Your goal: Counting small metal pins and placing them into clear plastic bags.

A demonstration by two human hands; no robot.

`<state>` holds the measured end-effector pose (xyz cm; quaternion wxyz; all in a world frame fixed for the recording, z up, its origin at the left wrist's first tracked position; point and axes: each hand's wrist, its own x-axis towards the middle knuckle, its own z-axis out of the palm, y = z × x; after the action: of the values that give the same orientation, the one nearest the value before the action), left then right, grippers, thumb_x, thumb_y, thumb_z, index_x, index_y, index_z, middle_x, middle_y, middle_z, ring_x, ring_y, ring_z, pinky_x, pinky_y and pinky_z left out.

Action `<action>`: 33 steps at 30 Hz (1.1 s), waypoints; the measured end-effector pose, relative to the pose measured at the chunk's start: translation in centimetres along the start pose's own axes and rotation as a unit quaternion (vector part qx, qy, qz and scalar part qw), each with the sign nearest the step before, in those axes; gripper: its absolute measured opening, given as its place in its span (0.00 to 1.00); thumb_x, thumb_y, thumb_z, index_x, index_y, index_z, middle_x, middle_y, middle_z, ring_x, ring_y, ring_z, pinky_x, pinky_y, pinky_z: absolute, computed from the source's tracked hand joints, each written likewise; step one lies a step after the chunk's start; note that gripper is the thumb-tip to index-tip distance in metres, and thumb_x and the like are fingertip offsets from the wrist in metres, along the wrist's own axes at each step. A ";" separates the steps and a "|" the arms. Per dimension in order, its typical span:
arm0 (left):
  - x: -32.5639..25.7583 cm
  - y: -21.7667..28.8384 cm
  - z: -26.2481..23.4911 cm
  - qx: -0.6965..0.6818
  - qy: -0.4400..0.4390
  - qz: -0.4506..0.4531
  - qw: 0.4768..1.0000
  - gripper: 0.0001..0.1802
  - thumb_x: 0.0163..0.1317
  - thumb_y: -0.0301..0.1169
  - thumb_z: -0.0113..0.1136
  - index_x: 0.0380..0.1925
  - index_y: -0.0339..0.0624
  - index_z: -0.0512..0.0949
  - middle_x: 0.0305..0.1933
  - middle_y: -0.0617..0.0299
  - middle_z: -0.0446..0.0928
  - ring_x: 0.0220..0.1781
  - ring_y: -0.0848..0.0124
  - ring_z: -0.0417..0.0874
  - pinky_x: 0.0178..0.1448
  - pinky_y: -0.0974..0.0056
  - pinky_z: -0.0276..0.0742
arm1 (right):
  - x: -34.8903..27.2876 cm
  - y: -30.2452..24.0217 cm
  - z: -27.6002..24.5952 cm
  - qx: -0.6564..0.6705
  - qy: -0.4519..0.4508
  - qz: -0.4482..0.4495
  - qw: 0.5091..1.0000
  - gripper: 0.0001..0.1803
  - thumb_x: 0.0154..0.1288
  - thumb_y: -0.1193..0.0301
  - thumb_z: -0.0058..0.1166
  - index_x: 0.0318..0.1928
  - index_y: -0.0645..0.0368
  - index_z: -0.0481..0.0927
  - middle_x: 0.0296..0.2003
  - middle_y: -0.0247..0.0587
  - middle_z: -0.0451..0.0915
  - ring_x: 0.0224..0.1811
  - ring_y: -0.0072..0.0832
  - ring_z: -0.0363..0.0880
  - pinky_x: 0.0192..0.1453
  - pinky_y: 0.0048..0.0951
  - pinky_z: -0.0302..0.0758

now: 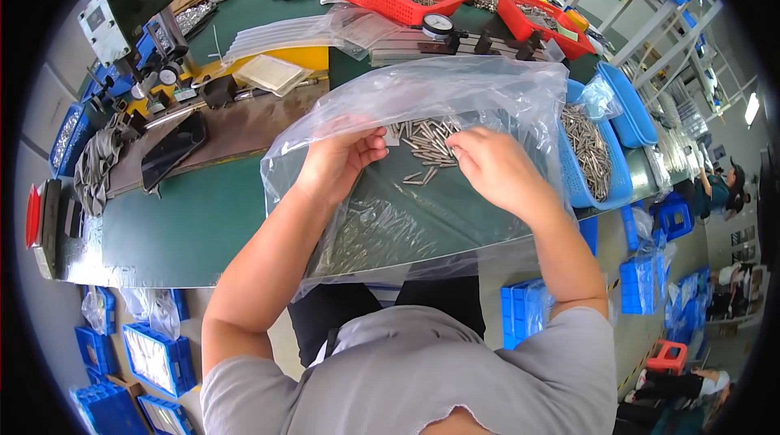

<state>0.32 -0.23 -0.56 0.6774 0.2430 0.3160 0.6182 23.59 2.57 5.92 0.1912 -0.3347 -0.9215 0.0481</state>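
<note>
A large clear plastic bag is spread over the green tabletop in front of me, with both my hands inside its raised opening. Small silver metal pins lie in a loose pile on it, a few apart at the near side. My left hand is left of the pile, fingers curled in; whatever they hold is hidden. A small pale piece shows beside its fingertips. At the pile's right edge, my right hand has thumb and fingers pinched together; what sits between them is too small to make out.
A blue basket of metal pins stands right of the bag. Red baskets and a dial gauge are at the back. On the left are a phone, grey cloth and a gauge stand.
</note>
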 end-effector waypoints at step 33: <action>0.1 0.0 0.0 -0.017 -0.010 0.011 1.000 0.06 0.56 0.25 0.57 0.33 0.39 0.73 0.30 0.59 0.77 0.28 0.73 0.78 0.35 0.68 0.77 | 3.0 4.9 5.4 -0.207 0.016 0.073 0.976 0.18 0.51 0.81 0.44 0.44 0.58 0.76 0.42 0.43 0.75 0.44 0.42 0.74 0.46 0.37 0.73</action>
<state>0.32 -0.18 -0.59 0.6775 0.2408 0.2958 0.6289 22.40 8.48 0.82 0.1281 -0.4344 -0.8813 -0.1348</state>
